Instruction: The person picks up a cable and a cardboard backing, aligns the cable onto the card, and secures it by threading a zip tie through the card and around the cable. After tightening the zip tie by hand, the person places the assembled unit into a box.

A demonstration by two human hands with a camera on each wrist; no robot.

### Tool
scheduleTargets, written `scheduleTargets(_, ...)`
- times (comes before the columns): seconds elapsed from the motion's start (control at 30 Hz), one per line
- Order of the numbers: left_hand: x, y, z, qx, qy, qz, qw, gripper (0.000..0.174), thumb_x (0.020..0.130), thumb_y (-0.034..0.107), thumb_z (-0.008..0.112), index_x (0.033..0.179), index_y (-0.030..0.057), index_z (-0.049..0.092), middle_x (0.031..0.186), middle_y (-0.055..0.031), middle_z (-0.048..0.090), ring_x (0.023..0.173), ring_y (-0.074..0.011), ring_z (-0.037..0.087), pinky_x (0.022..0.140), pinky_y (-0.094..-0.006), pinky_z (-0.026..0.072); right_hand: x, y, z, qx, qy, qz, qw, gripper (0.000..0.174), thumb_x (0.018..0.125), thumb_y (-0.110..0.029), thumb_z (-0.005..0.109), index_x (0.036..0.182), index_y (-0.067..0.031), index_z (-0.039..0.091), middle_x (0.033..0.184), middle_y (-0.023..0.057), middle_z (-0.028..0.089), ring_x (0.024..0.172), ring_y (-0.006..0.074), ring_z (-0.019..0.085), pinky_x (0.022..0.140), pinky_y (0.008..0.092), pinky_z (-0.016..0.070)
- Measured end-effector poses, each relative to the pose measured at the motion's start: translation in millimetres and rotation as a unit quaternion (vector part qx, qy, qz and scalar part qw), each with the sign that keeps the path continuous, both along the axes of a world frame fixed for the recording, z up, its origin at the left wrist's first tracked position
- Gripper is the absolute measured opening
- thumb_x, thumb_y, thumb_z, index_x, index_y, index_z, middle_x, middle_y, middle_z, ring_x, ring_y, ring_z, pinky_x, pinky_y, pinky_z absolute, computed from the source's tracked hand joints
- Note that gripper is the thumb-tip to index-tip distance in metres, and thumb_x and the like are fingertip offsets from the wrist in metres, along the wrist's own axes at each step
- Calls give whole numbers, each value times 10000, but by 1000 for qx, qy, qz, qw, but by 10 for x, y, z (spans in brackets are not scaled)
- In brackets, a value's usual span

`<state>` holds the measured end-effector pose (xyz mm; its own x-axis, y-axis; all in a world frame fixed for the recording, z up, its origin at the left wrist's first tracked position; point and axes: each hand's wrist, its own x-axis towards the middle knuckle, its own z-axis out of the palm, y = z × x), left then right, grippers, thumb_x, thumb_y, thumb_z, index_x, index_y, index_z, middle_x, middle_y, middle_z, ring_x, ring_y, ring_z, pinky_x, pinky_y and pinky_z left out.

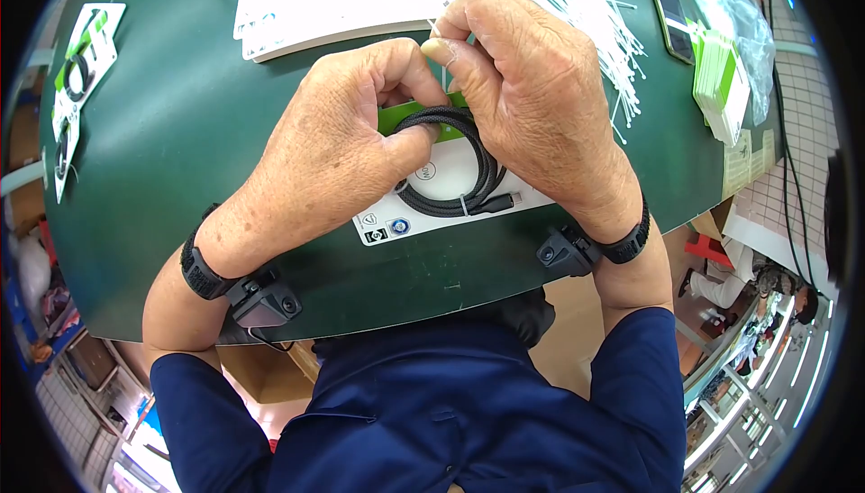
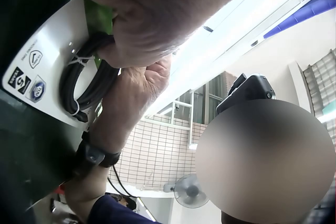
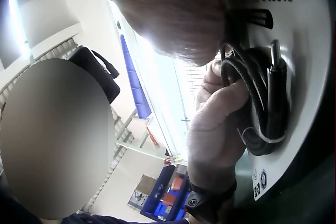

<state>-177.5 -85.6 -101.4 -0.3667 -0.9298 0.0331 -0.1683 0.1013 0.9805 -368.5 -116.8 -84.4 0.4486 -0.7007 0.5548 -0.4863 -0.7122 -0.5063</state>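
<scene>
A coiled black braided cable (image 1: 494, 173) lies on a white and green card (image 1: 378, 223), bound by thin white ties. The left hand (image 1: 347, 137) grips the coil and the card's upper part, its thumb inside the loop. Above the coil, the right hand (image 1: 541, 87) pinches a thin white tie (image 1: 442, 77) between thumb and index finger. In the left wrist view, ties cross the coil (image 2: 68, 85) at two places. The right wrist view shows a metal plug end (image 3: 275, 50) beside the coil (image 3: 257, 92).
A stack of white cards (image 1: 351, 6) lies at the back. Loose white ties (image 1: 586, 33) are heaped right of it, near a phone (image 1: 669, 11), small green and white cards (image 1: 723, 87) and a plastic bag (image 1: 752, 42). Carded cables (image 1: 77, 78) lie at the far left.
</scene>
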Motion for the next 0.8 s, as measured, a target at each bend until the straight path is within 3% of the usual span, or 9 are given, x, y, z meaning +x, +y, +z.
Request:
scheduleTargets(0.53, -1, 15, 16, 20, -2, -23, 1000, 125, 792, -26, 656, 915, -29, 636, 815, -88, 675, 785, -158, 633, 787, -316, 540, 25, -3, -33, -16, 4, -26, 1000, 100, 938, -69, 739, 970, -54, 645, 791, 89, 630, 660, 259, 632, 594, 349, 499)
scheduleTargets(0.6, 16, 9, 85, 49, -36, -42, 997, 136, 825, -85, 649, 943, -21, 630, 919, -43, 688, 895, -103, 644, 897, -278, 540, 21, -4, -32, -19, 3, -26, 999, 96, 942, -71, 737, 970, -55, 647, 792, 88, 632, 661, 256, 634, 595, 347, 500)
scheduleTargets(0.63, 18, 11, 102, 63, -53, -52, 995, 153, 841, -114, 645, 958, -17, 627, 972, -21, 695, 950, -75, 650, 951, -259, 539, 16, -4, -27, -20, 14, -20, 1000, 113, 933, -61, 724, 983, -54, 624, 823, 101, 643, 703, 284, 656, 600, 367, 518)
scheduleTargets(0.7, 13, 19, 104, 63, -55, -51, 995, 153, 840, -114, 648, 956, -16, 627, 967, -20, 693, 945, -75, 649, 949, -259, 540, 5, -2, -21, -21, 34, -10, 999, 154, 915, -42, 700, 1009, -51, 578, 884, 125, 665, 786, 340, 701, 611, 408, 555)
scheduleTargets(0.8, 1, 24, 87, 64, -59, -51, 995, 153, 839, -114, 652, 954, -15, 628, 958, -19, 691, 937, -73, 647, 944, -258, 540, 7, -17, -80, -28, 12, -8, 1000, 149, 921, -48, 697, 1011, -52, 578, 885, 126, 666, 793, 342, 702, 618, 409, 557)
